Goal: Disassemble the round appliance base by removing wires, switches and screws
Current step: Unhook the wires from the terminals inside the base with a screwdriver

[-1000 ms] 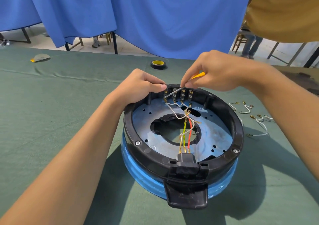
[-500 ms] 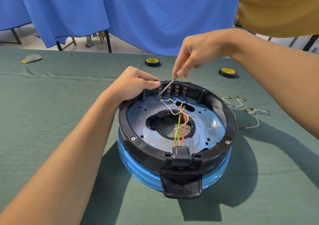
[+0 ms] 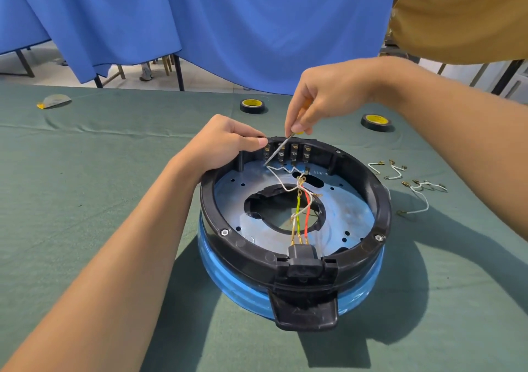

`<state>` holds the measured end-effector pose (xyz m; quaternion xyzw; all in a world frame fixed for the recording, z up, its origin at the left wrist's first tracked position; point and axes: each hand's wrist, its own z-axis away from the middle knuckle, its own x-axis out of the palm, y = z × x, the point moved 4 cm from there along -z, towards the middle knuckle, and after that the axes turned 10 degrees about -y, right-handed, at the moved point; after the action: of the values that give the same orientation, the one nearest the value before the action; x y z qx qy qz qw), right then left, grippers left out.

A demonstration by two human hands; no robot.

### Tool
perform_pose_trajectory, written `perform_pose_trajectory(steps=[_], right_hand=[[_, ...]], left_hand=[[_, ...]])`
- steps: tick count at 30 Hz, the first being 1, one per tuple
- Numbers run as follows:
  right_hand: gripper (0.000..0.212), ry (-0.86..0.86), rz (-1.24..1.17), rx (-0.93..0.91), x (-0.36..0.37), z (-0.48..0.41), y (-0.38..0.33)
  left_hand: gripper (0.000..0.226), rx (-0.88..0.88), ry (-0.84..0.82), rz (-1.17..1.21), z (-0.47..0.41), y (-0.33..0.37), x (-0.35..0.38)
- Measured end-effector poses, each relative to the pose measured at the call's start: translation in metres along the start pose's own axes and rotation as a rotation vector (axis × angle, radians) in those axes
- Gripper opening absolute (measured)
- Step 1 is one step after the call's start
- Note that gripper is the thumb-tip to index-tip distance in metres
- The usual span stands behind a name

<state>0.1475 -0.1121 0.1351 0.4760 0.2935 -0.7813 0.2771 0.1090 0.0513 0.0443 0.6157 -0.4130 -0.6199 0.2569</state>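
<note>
Green-clothed table point(image 3: 85, 171); round base point(image 3: 381, 208), two tape rolls point(image 3: 252, 106), loose wires point(image 3: 426, 203)

Bright, sharp, wide-angle edge distortion

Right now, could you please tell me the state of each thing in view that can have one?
Appliance base, open, wiring exposed.
Left hand, holding the base's far rim.
Right hand, pinching the screwdriver.
Screwdriver, tilted, tip at the terminal row.
Red wire, near end joined to the socket.
Loose white wires, detached, lying on the cloth.
Rim screws, in place.
Tape rolls, lying flat.
</note>
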Motion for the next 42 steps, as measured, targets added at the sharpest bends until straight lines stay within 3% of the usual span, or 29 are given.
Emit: perform_pose_trajectory(steps=[13,19,24,32,36,38,42], right_hand=[[0.015,0.154,0.101,0.064,0.025,0.053,-0.001],[0.013,0.509,-0.217,-0.010,0.055,0.086,0.009],[0.015,0.802,-0.326,0.091,0.103,0.083,0.014],[0.017,0.919,-0.349,0.177,0.111,0.077,0.018],[0.017,0.985,-0.392,0.192,0.114,0.079,0.017],[0.018,1.007,-0.408,0.201,0.114,0.081,0.015],[0.019,1.068,-0.467,0.233,0.116,0.082,0.011]], left_hand=[[0.011,-0.001,-0.002,0.001,0.003,0.003,0.001],[0.002,-0.012,0.085,-0.118,0.004,0.008,-0.001],[0.020,-0.030,0.260,-0.343,0.007,0.020,-0.004],[0.036,-0.146,0.003,-0.507,0.034,0.042,0.012],[0.034,-0.103,0.240,-0.635,0.071,0.048,0.037],[0.031,-0.136,0.350,-0.563,0.084,0.045,0.041],[0.030,-0.132,0.348,-0.412,0.075,0.038,0.034]])
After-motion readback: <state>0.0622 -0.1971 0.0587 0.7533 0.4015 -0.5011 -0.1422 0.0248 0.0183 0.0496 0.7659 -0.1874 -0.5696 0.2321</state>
